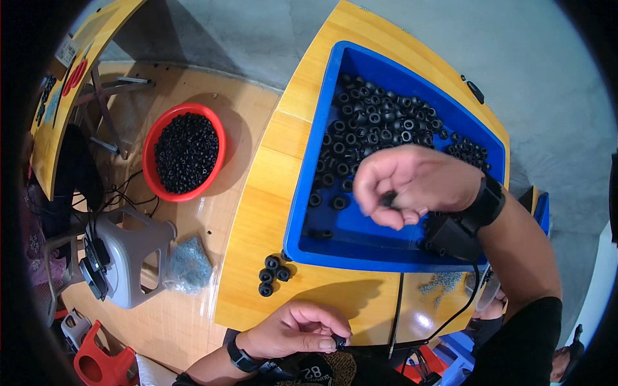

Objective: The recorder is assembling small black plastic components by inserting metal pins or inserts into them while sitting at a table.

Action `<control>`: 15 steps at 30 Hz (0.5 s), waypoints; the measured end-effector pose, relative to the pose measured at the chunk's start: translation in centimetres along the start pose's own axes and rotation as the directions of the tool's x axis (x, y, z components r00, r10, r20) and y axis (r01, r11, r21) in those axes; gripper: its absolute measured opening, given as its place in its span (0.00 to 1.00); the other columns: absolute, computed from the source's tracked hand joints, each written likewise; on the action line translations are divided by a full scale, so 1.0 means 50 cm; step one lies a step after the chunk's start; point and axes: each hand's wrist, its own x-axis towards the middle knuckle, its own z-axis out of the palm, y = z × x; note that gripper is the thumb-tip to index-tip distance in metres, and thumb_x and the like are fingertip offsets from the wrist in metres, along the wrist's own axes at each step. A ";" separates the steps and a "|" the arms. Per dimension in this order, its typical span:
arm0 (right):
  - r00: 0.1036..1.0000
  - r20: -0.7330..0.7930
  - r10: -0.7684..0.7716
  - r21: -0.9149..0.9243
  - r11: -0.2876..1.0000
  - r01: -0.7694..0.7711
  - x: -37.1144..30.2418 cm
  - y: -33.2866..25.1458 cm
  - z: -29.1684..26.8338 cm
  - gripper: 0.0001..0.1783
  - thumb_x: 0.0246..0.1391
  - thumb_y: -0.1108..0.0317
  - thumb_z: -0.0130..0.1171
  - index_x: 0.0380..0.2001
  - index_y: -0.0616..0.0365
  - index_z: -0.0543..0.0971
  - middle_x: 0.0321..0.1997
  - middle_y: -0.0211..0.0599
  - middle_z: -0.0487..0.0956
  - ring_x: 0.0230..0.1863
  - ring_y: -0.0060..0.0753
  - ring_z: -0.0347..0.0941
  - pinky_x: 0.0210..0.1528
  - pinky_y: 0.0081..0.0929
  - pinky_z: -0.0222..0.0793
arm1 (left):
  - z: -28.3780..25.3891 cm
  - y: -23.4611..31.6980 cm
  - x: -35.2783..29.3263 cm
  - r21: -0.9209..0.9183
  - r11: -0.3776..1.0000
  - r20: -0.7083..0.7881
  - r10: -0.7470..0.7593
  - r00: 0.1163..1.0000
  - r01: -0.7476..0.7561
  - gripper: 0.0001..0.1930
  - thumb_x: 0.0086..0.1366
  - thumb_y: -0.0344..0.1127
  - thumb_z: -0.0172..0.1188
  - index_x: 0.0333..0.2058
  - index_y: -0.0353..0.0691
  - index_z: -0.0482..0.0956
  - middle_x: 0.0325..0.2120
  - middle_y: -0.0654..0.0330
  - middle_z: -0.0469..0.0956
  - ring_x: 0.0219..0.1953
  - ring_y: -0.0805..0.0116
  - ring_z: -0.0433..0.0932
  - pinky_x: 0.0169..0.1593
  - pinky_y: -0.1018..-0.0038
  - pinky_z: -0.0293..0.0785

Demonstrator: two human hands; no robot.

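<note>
My left hand (293, 329) is at the front edge of the wooden table, with thumb and fingers pinched on a small black rubber part (338, 341). Over the blue tub (380, 257) is my right hand (418, 181), its fingers curled round a dark part (388, 198) that is slightly blurred and half hidden by them. Inside the tub lies a heap of round, hollow black rubber parts (376, 119), with a pile of smaller black parts (467, 153) at its right end. Several loose black rubber parts (273, 273) sit on the table left of my left hand.
Small grey metal pieces (443, 282) lie on the table (257, 212) near a black cable (473, 293). On the floor to the left stand a red basin (221, 157) of small black parts, a grey stool (125, 251) and a clear bag (190, 264) of small pieces.
</note>
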 end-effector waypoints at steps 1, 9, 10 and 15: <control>0.993 0.023 -0.114 -0.184 0.976 0.116 0.012 0.007 0.013 0.09 0.47 0.75 0.54 0.34 0.64 0.76 0.28 0.34 0.77 0.26 0.19 0.71 0.27 0.15 0.65 | 0.004 0.002 -0.001 0.002 1.000 -0.006 0.002 1.000 -0.002 0.09 0.59 0.26 0.61 0.39 0.33 0.79 0.34 0.52 0.78 0.37 0.67 0.73 0.40 0.76 0.68; 0.970 0.008 -0.242 -0.751 0.639 0.166 0.052 0.013 0.056 0.11 0.53 0.63 0.59 0.26 0.60 0.77 0.25 0.41 0.77 0.28 0.38 0.75 0.30 0.29 0.68 | 0.001 0.004 0.000 -0.013 1.000 0.014 -0.005 1.000 0.005 0.10 0.59 0.27 0.61 0.40 0.33 0.79 0.36 0.52 0.78 0.40 0.66 0.73 0.42 0.75 0.67; 0.983 -0.017 -0.183 -0.789 0.606 0.099 0.050 0.004 0.058 0.13 0.53 0.61 0.59 0.23 0.60 0.76 0.23 0.40 0.76 0.27 0.39 0.74 0.29 0.31 0.68 | 0.002 0.005 0.000 -0.013 1.000 0.011 -0.004 1.000 0.004 0.10 0.59 0.27 0.61 0.40 0.33 0.79 0.36 0.52 0.78 0.40 0.66 0.73 0.42 0.75 0.67; 0.955 -0.028 -0.296 -0.962 0.268 0.055 0.063 0.022 0.081 0.14 0.49 0.59 0.60 0.22 0.58 0.73 0.21 0.41 0.75 0.28 0.44 0.74 0.31 0.37 0.68 | 0.003 0.004 -0.004 -0.010 1.000 0.000 -0.011 1.000 0.011 0.10 0.59 0.27 0.61 0.40 0.33 0.79 0.35 0.53 0.78 0.40 0.66 0.73 0.44 0.75 0.67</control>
